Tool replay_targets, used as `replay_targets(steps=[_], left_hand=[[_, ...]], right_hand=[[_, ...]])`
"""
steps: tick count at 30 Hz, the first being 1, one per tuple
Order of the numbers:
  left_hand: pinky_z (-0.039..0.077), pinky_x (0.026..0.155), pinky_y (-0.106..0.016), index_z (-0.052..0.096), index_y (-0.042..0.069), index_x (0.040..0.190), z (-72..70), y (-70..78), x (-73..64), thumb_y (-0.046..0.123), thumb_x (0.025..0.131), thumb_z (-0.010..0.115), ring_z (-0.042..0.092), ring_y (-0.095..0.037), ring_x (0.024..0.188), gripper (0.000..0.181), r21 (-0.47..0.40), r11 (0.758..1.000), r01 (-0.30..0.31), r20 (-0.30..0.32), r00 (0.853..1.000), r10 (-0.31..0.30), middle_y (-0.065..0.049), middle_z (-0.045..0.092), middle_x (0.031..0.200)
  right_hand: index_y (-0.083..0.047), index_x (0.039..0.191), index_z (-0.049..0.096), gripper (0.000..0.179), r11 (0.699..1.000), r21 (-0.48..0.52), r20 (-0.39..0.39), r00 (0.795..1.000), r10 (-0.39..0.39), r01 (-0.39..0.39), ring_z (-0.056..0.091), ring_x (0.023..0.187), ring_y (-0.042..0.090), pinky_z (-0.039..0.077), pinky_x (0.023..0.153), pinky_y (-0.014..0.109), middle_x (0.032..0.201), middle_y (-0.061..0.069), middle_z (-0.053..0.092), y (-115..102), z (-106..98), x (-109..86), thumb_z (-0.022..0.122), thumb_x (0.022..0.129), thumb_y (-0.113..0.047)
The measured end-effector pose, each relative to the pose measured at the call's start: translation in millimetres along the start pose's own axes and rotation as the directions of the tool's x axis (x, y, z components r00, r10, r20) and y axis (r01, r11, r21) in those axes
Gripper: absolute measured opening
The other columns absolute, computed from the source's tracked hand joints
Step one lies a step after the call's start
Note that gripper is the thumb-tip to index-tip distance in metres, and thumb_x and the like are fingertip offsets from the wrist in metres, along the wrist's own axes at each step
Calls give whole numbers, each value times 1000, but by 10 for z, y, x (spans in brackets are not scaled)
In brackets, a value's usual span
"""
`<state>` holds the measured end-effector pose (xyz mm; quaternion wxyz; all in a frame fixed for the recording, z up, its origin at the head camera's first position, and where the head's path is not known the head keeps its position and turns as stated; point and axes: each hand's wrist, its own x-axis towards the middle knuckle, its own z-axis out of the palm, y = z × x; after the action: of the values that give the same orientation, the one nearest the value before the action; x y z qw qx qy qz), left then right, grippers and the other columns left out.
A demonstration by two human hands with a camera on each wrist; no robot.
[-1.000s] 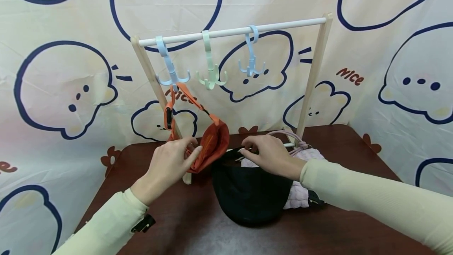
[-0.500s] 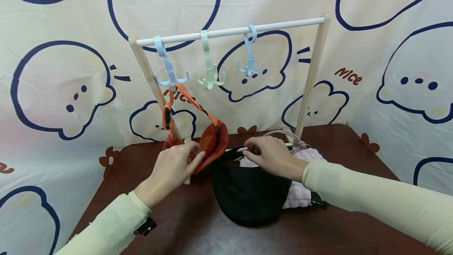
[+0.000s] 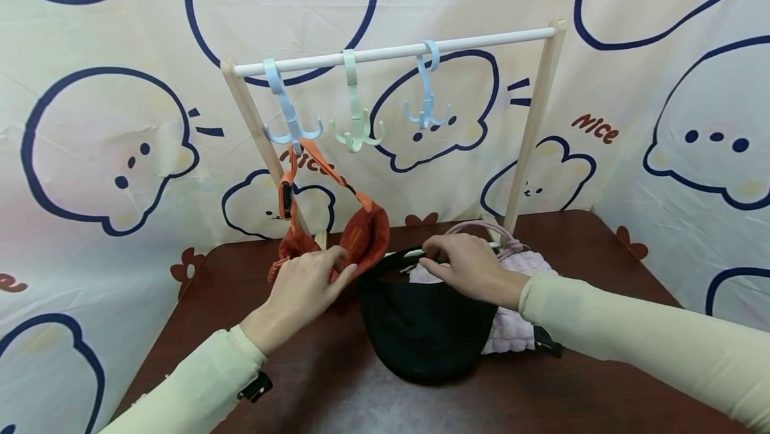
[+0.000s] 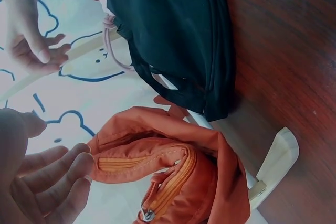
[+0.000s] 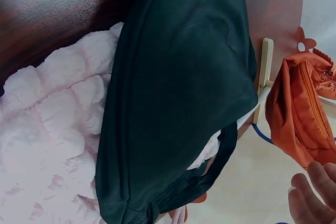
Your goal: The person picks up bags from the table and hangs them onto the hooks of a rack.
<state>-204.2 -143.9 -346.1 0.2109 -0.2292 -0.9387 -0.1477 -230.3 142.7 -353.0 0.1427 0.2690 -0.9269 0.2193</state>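
An orange waist bag point(image 3: 368, 233) hangs by its strap from the left blue hook point(image 3: 295, 128). My left hand point(image 3: 308, 285) is at the bag's lower part, its fingers loosely bent; in the left wrist view its fingertips point(image 4: 81, 163) lie at the bag's zipped edge, thumb apart. Whether they touch the fabric I cannot tell. My right hand point(image 3: 472, 267) hovers above a black bag point(image 3: 427, 327), fingers loosely bent and holding nothing. The black bag lies on the table, partly over a quilted pink bag point(image 5: 58, 124) with a cord handle point(image 3: 481, 225).
A rack with a white bar point(image 3: 391, 54) and wooden posts point(image 3: 535, 126) stands on the dark brown table point(image 3: 373, 407). A green hook point(image 3: 357, 128) and another blue hook point(image 3: 427, 110) hang on the bar. A printed cloth point(image 3: 680, 173) forms the backdrop.
My left hand has shifted slightly right and down along the orange bag, baring more of the bag's left side. My right hand has drifted a little to the right.
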Motion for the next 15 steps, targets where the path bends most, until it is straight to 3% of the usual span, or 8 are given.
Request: replay_targets(steps=[10, 15], left_hand=[[33, 45, -24, 72, 11, 97, 91, 31, -6, 29, 94, 73, 42, -5, 49, 18, -22, 1000, 13, 34, 999, -12, 7, 53, 59], [31, 45, -24, 70, 14, 94, 124, 47, -2, 30, 96, 71, 40, -6, 50, 16, -34, 999, 5, 49, 999, -3, 8, 45, 58]], right_hand=[[-14, 107, 75, 22, 1000, 9, 9, 1000, 14, -14, 66, 73, 11, 46, 57, 22, 85, -4, 73, 84, 20, -27, 71, 94, -32], [-13, 107, 75, 22, 1000, 10, 14, 1000, 16, -16, 63, 73, 5, 48, 60, 23, 85, -4, 73, 119, 28, -40, 71, 94, -31]])
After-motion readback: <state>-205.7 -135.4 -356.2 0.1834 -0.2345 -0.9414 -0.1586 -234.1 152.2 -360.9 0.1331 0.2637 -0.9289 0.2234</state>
